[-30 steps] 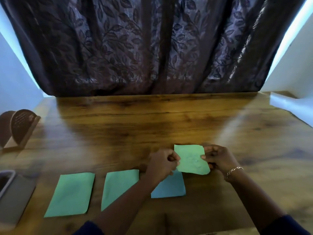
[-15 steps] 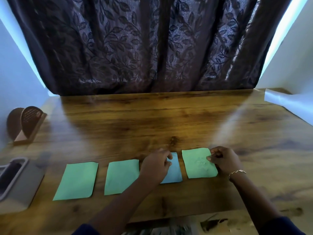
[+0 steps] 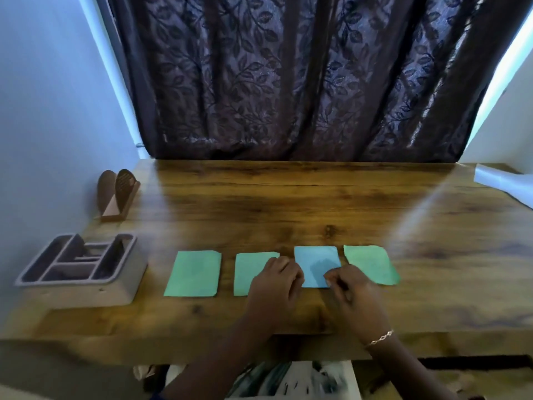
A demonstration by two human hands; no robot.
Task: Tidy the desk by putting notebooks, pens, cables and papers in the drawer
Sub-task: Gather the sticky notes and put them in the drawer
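Nearest to me, both arms reach in over the front edge of the bench [image 3: 288, 203]. The right hand [image 3: 354, 295], with a thin bracelet [image 3: 380, 337] on the wrist, has its fingers [image 3: 330, 278] curled in tight, pinching the near right corner of the blue paper [image 3: 315, 261]. The left hand [image 3: 274, 284] sits knuckles up on the right side of the second green paper [image 3: 248, 272], just beside the blue one's left edge. Its fingers are curled under, so I can't tell if they're actually gripping anything. All the papers lie flat in one row near the front: left green paper [image 3: 194, 274], the second green, the blue, then the right green paper [image 3: 372, 264]. Off to the left there's a grey desk organizer [image 3: 78, 267], and further back a brown holder [image 3: 118, 194]. A white roll [image 3: 504, 183] sits at the far right, with a dark leafy curtain [image 3: 288, 76] behind everything.
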